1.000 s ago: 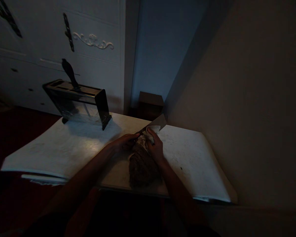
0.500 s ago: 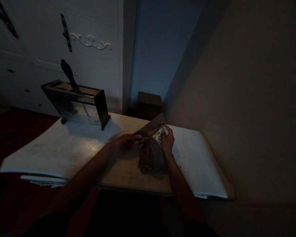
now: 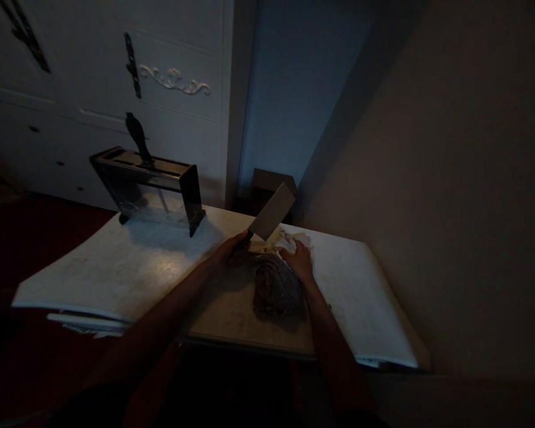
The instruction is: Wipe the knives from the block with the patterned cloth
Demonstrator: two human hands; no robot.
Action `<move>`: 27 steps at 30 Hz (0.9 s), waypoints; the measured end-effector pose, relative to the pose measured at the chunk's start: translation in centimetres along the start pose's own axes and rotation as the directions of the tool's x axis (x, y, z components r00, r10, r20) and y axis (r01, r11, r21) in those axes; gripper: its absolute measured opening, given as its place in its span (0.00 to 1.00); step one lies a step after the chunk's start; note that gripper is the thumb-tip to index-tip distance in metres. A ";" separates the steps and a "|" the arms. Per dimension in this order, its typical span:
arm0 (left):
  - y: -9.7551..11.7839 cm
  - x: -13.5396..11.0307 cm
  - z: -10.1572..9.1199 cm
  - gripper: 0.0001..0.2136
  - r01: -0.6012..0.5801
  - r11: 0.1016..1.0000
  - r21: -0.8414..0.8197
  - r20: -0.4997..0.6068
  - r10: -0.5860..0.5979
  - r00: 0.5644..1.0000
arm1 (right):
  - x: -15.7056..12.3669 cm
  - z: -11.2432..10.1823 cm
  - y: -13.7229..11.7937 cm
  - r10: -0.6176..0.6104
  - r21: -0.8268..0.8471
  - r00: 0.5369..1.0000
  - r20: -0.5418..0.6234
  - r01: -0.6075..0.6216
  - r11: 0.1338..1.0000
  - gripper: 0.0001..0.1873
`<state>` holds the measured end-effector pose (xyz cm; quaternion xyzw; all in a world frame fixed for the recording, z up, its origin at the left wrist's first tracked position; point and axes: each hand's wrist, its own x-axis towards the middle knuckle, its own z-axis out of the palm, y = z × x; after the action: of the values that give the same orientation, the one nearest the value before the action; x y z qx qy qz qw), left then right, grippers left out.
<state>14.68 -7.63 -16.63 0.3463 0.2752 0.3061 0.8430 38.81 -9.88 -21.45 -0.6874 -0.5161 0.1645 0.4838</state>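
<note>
My left hand (image 3: 237, 246) is closed around the dark handle of a cleaver (image 3: 273, 214), whose broad blade points up and to the right over the table's far edge. My right hand (image 3: 299, 261) is at a pale patterned cloth (image 3: 289, 239), with the thumb apart from the fingers and some of the cloth between them. The cloth lies loosely spread beyond the fingertips, clear of the blade. Just below both hands sits a dark brown, rounded, bunched fabric-like bundle (image 3: 276, 288); dim light hides its detail.
On the left of the white-topped table (image 3: 84, 267) stands a knife block (image 3: 154, 184) with clear sides and a black-handled knife upright in it. White cabinets (image 3: 178, 125) rise behind. A dark box (image 3: 267, 181) is beyond the far edge; a wall (image 3: 428, 208) borders the right.
The cleaver blade has lifted and come away from the cloth. The cloth, bunched against the blade before, is now spread lower under my right hand. The view has shifted slightly.
</note>
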 end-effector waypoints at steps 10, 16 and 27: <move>0.3 -0.1 0.6 0.15 -0.210 0.977 -0.043 -0.147 0.202 0.968 | -1.1 -1.2 -2.2 -0.079 0.153 0.993 0.089 0.064 0.986 0.16; 0.0 0.1 0.6 0.14 -0.324 0.939 0.118 -0.264 0.344 0.901 | -2.2 -0.8 -4.5 -0.006 0.533 0.991 0.131 -0.065 0.843 0.21; -1.8 -0.8 2.0 0.09 -0.433 0.658 0.615 -0.191 0.658 0.729 | -4.6 1.5 -6.3 0.074 0.752 0.920 0.384 -0.358 0.554 0.22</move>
<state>16.12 -10.05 -16.55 0.5627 0.3937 0.5251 0.5027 32.29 -13.13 -18.15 -0.4146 -0.3625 0.5453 0.6320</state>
